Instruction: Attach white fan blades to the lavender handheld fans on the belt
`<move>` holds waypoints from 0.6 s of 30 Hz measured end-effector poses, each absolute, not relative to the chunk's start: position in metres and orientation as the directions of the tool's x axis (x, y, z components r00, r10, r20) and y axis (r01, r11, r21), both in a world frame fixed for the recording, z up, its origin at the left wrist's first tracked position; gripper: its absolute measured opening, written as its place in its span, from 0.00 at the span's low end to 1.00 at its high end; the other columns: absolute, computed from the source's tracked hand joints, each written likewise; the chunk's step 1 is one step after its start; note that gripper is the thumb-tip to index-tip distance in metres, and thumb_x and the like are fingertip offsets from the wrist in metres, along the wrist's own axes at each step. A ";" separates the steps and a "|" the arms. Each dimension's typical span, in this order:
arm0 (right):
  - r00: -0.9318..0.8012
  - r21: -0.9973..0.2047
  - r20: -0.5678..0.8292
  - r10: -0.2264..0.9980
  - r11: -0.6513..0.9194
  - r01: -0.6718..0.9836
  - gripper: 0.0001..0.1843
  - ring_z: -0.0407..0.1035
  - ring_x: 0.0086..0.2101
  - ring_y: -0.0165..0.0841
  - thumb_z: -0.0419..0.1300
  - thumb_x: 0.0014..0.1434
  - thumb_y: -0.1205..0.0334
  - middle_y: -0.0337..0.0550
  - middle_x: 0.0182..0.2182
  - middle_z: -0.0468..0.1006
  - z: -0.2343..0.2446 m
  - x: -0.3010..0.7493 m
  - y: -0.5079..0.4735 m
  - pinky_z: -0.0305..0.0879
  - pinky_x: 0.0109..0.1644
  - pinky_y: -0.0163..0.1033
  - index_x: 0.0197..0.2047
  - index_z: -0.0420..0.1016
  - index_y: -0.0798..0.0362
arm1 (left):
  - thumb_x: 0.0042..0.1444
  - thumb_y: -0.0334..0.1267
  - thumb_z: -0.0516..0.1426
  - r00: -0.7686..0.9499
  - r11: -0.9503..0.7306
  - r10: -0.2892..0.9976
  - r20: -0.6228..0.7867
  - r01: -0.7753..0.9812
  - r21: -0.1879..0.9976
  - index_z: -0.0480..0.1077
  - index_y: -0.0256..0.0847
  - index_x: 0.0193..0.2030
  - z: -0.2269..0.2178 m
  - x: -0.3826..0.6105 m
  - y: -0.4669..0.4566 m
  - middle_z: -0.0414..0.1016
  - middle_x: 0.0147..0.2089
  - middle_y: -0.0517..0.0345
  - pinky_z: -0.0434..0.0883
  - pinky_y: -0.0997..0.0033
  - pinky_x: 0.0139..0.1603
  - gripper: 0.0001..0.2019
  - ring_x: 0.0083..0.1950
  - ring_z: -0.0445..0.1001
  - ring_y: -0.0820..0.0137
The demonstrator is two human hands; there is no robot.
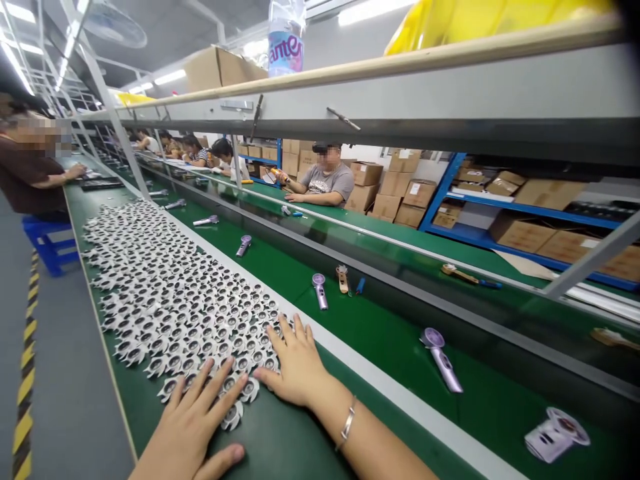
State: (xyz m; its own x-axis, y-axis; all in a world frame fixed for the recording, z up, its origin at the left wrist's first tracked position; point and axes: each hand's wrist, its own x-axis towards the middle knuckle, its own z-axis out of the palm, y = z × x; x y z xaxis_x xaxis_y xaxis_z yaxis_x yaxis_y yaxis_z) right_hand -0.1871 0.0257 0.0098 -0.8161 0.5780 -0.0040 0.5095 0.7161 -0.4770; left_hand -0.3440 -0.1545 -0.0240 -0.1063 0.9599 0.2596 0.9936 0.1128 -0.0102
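Both hands lie open and palm down, and neither visibly grips anything. The left hand (pixel 190 420) rests with spread fingers over the near end of a large batch of white plastic parts (pixel 170 300), while the right hand (pixel 295 363), with a silver bracelet (pixel 347 423) at its wrist, touches the edge of the batch with its fingertips. The parts sit on a green surface (pixel 280 447), packed side by side in a broad, roughly single layer, apparently so that each stays within easy reach. A grey strip (pixel 400 413) runs beside the batch and separates it from a second green lane. There, purple handheld devices (pixel 443 360) lie singly and well apart, which seems intended to keep them from knocking together. A white and purple device (pixel 555 435) lies on its side at the lower right. Beyond the lanes, cardboard boxes (pixel 550 193) sit on blue shelving (pixel 450 200), their contents hidden. A plastic bottle (pixel 286 40) stands on an overhead shelf (pixel 350 87); its contents cannot be made out. A seated co-worker (pixel 325 177) works across the far lane.
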 end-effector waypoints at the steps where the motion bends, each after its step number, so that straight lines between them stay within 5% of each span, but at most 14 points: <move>1: -0.822 -0.475 -0.009 0.570 0.721 0.505 0.46 0.25 0.70 0.54 0.52 0.59 0.32 0.48 0.73 0.37 0.008 -0.188 0.026 0.26 0.69 0.64 0.73 0.49 0.46 | 0.58 0.64 0.50 -0.105 0.112 0.960 0.261 0.994 -0.011 0.58 0.58 0.68 -0.025 -0.343 -0.155 0.51 0.74 0.58 0.44 0.35 0.70 0.33 0.74 0.47 0.45; 8: -0.823 -0.478 -0.038 0.566 0.713 0.513 0.44 0.28 0.70 0.53 0.50 0.60 0.31 0.40 0.73 0.35 0.000 -0.163 0.010 0.27 0.70 0.64 0.72 0.48 0.41 | 0.59 0.64 0.50 -0.033 0.050 0.957 0.287 0.998 -0.050 0.57 0.57 0.69 -0.028 -0.324 -0.164 0.51 0.74 0.60 0.44 0.41 0.70 0.33 0.74 0.47 0.47; 18: -0.781 -0.512 -0.081 0.619 0.647 0.565 0.41 0.29 0.70 0.52 0.50 0.61 0.34 0.33 0.73 0.32 -0.009 -0.056 -0.037 0.32 0.69 0.67 0.72 0.44 0.34 | 0.56 0.70 0.47 0.369 -0.310 0.866 0.339 0.926 -0.215 0.57 0.61 0.69 -0.031 -0.279 -0.161 0.63 0.69 0.56 0.56 0.51 0.62 0.36 0.67 0.61 0.48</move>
State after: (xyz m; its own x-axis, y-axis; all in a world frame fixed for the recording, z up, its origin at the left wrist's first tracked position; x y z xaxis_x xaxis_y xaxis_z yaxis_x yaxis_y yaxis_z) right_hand -0.0559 -0.0371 -0.0085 -0.7811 0.6192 -0.0805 0.5655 0.6468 -0.5117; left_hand -0.2785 -0.1611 -0.0307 0.3687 0.8656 0.3388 0.9260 -0.3103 -0.2149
